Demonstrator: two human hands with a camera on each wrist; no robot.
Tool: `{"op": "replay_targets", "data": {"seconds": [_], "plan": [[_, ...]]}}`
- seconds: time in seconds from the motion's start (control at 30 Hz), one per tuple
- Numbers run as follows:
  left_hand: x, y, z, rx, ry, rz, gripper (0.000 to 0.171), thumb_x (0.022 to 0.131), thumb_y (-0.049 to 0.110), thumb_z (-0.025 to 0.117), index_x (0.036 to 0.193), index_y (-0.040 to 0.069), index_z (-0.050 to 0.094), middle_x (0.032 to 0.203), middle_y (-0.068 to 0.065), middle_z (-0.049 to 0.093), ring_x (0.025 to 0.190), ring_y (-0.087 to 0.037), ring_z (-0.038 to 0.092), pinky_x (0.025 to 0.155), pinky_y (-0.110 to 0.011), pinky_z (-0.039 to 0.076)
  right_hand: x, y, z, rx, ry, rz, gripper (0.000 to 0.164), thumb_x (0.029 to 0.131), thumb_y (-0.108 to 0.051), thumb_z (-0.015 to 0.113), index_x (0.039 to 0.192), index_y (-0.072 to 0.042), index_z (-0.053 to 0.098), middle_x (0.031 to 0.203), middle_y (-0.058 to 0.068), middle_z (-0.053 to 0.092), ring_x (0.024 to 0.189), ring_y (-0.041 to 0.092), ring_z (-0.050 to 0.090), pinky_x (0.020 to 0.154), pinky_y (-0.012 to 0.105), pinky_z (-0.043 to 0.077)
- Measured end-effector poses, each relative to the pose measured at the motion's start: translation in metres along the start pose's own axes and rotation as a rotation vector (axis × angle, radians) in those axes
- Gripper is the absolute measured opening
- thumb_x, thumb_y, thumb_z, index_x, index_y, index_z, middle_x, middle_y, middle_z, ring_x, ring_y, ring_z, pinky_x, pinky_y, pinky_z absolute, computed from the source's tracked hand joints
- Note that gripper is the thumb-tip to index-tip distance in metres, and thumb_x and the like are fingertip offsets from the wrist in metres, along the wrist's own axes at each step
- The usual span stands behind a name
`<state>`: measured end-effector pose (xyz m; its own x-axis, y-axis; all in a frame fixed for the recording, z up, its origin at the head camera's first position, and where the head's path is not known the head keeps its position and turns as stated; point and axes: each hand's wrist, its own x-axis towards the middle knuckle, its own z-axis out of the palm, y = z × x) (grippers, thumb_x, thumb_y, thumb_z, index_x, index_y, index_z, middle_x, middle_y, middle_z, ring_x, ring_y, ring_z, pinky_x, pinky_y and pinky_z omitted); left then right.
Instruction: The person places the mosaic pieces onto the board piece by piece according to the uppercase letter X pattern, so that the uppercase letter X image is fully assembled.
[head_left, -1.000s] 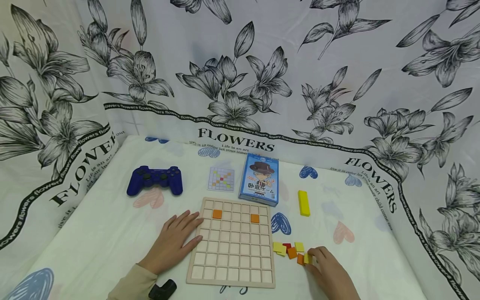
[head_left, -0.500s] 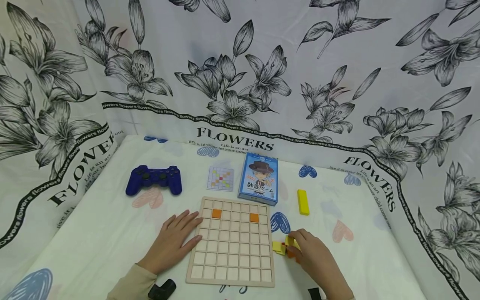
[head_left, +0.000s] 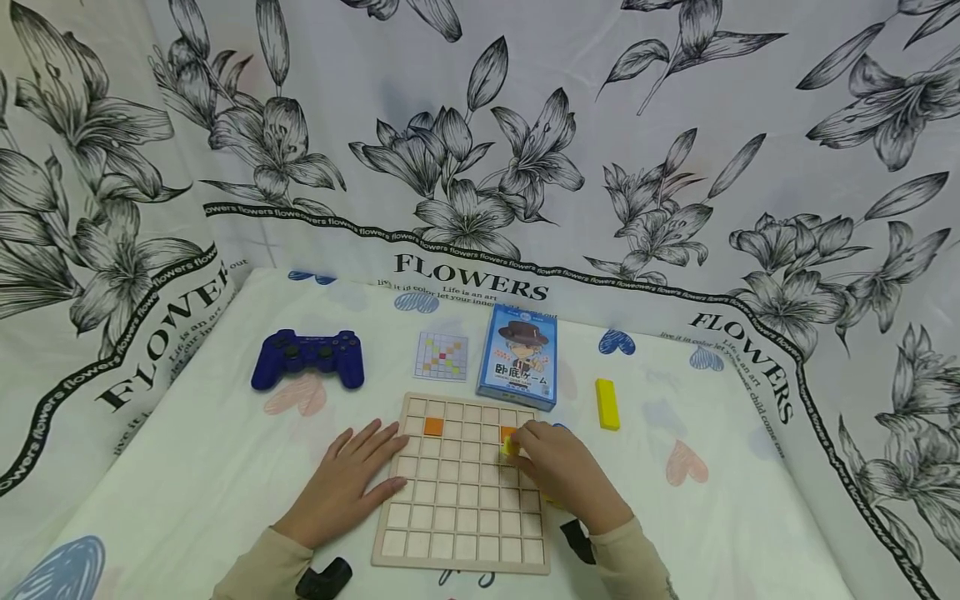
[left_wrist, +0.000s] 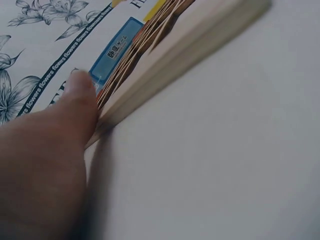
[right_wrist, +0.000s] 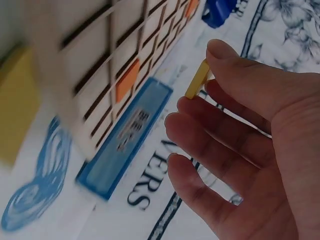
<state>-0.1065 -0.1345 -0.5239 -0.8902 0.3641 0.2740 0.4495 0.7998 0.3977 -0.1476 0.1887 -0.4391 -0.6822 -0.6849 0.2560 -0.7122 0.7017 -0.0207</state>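
Over the Wooden Grid Board (head_left: 458,517): Yellow Tile (head_left: 509,447) in Right-Hand (head_left: 561,467) Pinch

At the upper right of the wooden grid board, the right hand pinches 1 yellow tile between thumb and index finger. The tile is tilted and, in the right wrist view, held clear of the board. In the head view it appears over column 6, just below an orange tile (head_left: 507,433) that the fingers partly cover. The other 3 fingers of the right hand are bent and do not grip the tile.

At the left edge of the board, the left hand (head_left: 347,477) lies with its fingers extended and slightly spread. Its fingertips and thumb touch the board's rim; it grips nothing.

The board has 7 columns and 7 rows. A 2nd orange tile (head_left: 432,427) is seated in row 2, column 2; the partly covered tile is in row 2, column 6.

Beyond the board lie a square pattern card (head_left: 441,356) and, to its right, a blue game box (head_left: 517,357). A dark blue game controller (head_left: 307,360) lies to the left of the card. A yellow block (head_left: 608,405) lies to the right of the box. All 4 rest on a heart-print cloth (head_left: 720,533), before a flower-print curtain (head_left: 645,92).
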Motion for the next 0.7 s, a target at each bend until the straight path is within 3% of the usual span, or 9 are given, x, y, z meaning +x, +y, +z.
{"op": "replay_targets", "data": {"seconds": [0.3,0.7], "plan": [[-0.001,0.001,-0.001,0.012,-0.014,0.019,0.065,0.09,0.06,0.052,0.145,0.026,0.044,0.155,0.002,0.032,0.144,-0.029,0.026,0.115,-0.052,0.015,0.041,-0.021,0.024,0.009,-0.083,-0.067,0.019,0.087,-0.029,0.071,0.101,-0.017,0.066,0.091,-0.008,0.064,0.077,0.007,0.06,0.072,0.019,0.053],[-0.001,0.001,-0.002,0.002,-0.04,0.01,0.067,0.09,0.062,0.051,0.146,0.027,0.042,0.155,0.003,0.033,0.144,-0.028,0.026,0.117,-0.051,0.015,0.054,-0.033,0.04,0.054,-0.179,-0.041,0.024,0.091,-0.037,0.065,0.105,-0.017,0.068,0.093,-0.008,0.065,0.08,0.007,0.06,0.077,0.02,0.054]]}}
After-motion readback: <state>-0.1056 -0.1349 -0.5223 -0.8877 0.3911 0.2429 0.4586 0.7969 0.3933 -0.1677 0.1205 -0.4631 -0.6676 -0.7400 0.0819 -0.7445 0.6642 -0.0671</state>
